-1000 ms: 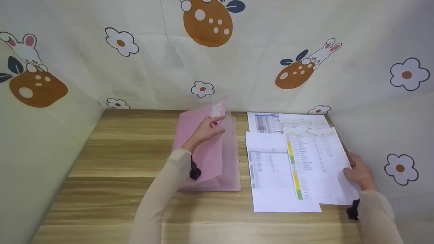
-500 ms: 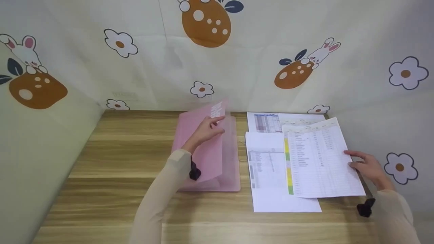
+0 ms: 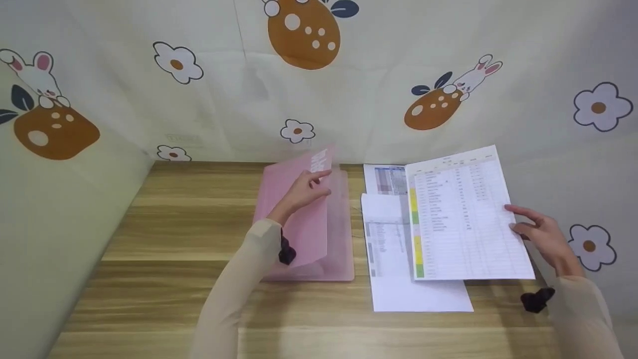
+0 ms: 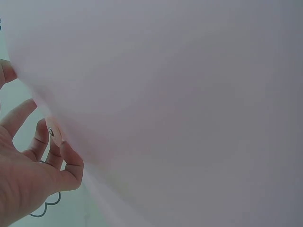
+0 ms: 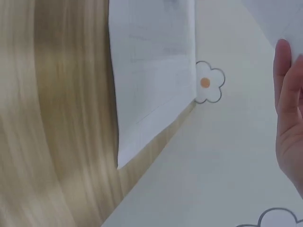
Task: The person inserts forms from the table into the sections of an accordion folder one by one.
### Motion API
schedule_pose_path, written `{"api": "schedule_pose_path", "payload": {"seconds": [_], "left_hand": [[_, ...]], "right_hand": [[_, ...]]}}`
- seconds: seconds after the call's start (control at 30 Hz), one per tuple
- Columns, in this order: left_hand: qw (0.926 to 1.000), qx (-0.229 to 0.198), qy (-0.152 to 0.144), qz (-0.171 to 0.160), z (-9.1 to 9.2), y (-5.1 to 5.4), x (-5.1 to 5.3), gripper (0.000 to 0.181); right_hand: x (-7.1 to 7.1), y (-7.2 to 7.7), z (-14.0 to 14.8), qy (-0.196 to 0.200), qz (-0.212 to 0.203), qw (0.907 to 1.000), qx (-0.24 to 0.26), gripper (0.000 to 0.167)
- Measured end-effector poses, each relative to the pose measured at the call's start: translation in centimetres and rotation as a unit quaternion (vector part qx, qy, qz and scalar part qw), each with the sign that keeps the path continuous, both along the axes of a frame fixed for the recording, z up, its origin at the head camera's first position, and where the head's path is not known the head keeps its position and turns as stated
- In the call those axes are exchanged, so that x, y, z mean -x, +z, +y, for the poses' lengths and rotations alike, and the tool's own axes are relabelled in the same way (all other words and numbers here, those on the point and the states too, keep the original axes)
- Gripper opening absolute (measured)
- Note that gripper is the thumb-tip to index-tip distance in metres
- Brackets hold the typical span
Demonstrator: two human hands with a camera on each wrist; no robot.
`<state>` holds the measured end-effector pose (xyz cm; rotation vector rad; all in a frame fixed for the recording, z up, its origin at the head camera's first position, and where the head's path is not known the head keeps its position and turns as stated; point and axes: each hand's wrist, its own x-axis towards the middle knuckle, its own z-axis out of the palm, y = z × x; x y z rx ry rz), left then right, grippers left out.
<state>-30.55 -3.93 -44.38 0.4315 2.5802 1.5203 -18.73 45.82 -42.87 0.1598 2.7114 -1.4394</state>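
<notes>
My left hand (image 3: 301, 192) pinches the free edge of the pink folder's raised cover (image 3: 299, 234); in the left wrist view, thumb and fingers (image 4: 71, 163) are at a round snap on that edge. The folder's back part (image 3: 341, 224) lies flat on the table. At the right, my right hand (image 3: 543, 237) holds a printed sheet (image 3: 463, 224) by its right edge, thumb and fingers on it, the sheet lifted and tilted above other papers. In the right wrist view, that hand (image 5: 291, 118) shows at the right edge.
Below the held sheet lie a printed paper (image 3: 391, 289) and, behind it, another paper with a blue-headed chart (image 3: 386, 180). The wooden table (image 3: 164, 229) meets a patterned cloth wall (image 3: 224, 99) at the back and sides.
The sheet in my right hand has risen off the papers, moving toward the back and slightly left at its lower edge. My right hand moved outward, then up. The left hand kept its place.
</notes>
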Motion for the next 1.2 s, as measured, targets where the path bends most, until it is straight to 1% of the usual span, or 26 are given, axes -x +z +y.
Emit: {"api": "schedule_pose_path", "payload": {"seconds": [0.17,0.27,0.43,0.47,0.5,0.6,0.7,0.87,1.0,1.07,1.13,1.2], "left_hand": [[1.0000,0.001,-0.002,-0.001,0.0,0.0,-0.1,0.051],[1.0000,0.001,-0.003,-0.001,-0.1,0.0,-0.2,0.051],[1.0000,0.005,-0.001,-0.008,0.0,0.0,-0.2,0.051],[0.9999,0.006,0.000,-0.009,0.0,0.0,-0.2,0.051],[0.9999,0.007,0.000,-0.010,0.0,0.0,-0.2,0.051],[1.0000,0.006,0.000,-0.007,0.1,0.0,-0.1,0.051],[1.0000,0.002,-0.001,-0.006,0.1,-0.1,0.0,0.051],[1.0000,-0.004,-0.001,-0.007,0.1,-0.2,0.0,0.051],[1.0000,0.001,-0.002,-0.005,0.1,-0.1,0.0,0.051],[1.0000,0.001,-0.002,-0.004,0.1,-0.1,0.0,0.051],[1.0000,-0.002,-0.004,-0.002,0.1,-0.2,0.0,0.050],[1.0000,-0.004,-0.005,0.003,0.1,-0.2,0.0,0.050]], "right_hand": [[0.3,0.1,-0.9,0.007,0.010,0.9988,0.047,0.046],[0.6,0.1,-1.6,0.008,0.010,0.9959,0.090,0.046],[1.0,0.1,-3.0,0.009,0.002,0.9944,0.105,0.045],[1.1,0.1,-3.3,0.011,0.001,0.9932,0.116,0.045],[1.2,0.0,-3.7,0.012,-0.001,0.9913,0.131,0.044],[1.5,-0.1,-4.7,0.018,0.001,0.9809,0.193,0.043],[1.7,-0.3,-5.8,0.023,0.012,0.9714,0.236,0.041],[2.1,-0.6,-7.4,0.020,0.025,0.9590,0.281,0.039],[2.3,-0.6,-8.8,0.008,0.026,0.9551,0.295,0.040],[2.4,-0.5,-9.4,0.004,0.030,0.9513,0.307,0.039],[2.5,-0.5,-10.1,0.000,0.039,0.9445,0.326,0.038],[2.6,-0.6,-10.7,0.001,0.049,0.9348,0.352,0.038]]}}
